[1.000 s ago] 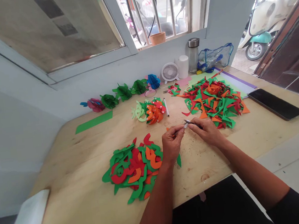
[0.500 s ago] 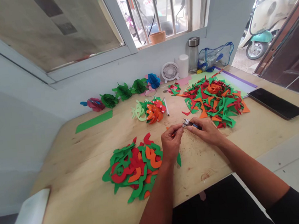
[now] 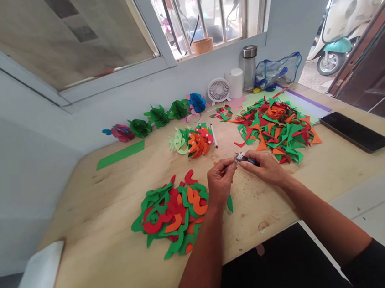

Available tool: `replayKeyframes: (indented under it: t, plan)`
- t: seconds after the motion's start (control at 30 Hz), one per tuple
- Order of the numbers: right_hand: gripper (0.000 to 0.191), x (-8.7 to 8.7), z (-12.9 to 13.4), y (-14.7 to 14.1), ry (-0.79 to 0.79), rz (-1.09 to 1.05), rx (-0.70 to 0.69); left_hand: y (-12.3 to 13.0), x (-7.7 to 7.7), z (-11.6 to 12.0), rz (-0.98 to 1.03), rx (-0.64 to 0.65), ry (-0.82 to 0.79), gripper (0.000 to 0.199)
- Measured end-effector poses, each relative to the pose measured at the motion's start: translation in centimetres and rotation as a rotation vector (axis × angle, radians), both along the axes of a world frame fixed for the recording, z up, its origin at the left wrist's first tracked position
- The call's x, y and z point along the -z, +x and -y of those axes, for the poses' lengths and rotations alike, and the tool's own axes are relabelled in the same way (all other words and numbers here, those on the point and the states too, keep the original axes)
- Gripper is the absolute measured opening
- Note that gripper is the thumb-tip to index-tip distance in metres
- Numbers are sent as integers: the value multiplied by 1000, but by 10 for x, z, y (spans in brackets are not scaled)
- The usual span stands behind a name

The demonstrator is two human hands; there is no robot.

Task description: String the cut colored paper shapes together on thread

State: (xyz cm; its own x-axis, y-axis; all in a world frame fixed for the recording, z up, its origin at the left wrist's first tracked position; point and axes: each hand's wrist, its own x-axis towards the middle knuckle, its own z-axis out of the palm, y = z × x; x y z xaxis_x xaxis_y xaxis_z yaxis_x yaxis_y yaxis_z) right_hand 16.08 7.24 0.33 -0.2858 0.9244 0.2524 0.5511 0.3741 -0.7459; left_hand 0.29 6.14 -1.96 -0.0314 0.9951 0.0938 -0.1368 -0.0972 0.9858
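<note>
My right hand (image 3: 265, 166) is closed around small blue-handled pliers (image 3: 240, 157), their metal jaws pointing left. Fingertips of my left hand (image 3: 221, 180) pinch something tiny right at the jaws; a bit of orange shows behind these fingers, but what they grip is mostly hidden. Left of my left wrist lies a pile of curved red, green and orange cut-outs (image 3: 169, 219), partly behind the forearm. Beyond the hands sits a smaller bunch of orange, red and green pieces (image 3: 199, 143) with small white patches, and a white pen (image 3: 214, 135) lies beside it.
A heap of coloured scraps (image 3: 276, 128) covers the right back, with a black phone (image 3: 355, 131) beside it. Along the wall stand folded paper figures (image 3: 158, 117), a small fan (image 3: 219, 90) and a glass bottle (image 3: 249, 70). A green strip (image 3: 120, 154) lies at left.
Both hands stay almost in place, still meeting at the pliers. The view has shifted very slightly; the piles look the same.
</note>
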Motion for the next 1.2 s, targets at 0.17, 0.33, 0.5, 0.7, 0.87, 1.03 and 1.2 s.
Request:
replayKeyframes:
  t: [0.17, 0.33, 0.5, 0.7, 0.87, 1.03, 1.2]
  plan:
    - [29, 0, 0, 0, -9, -1, -7, -1, -1, 0, -55, 17, 21, 20]
    - [28, 1, 0, 0, 21, 17, -5, -3, -1, 0, -135, 34, 99, 16]
    - [27, 3, 0, 0, 31, 25, -10, -4, 0, -1, -158, 48, 120, 17]
    - [29, 4, -1, 0, 40, 34, -3, -3, 1, -1, -165, 45, 124, 18]
    - [29, 4, -1, 0, 34, 33, -12, -3, -2, -1, -182, 45, 115, 17]
    - [29, 6, -1, 0, 33, 36, -22, -3, -3, 0, -182, 44, 117, 18]
    - [29, 6, -2, 0, 38, 35, -13, -2, -3, -1, -168, 44, 124, 17]
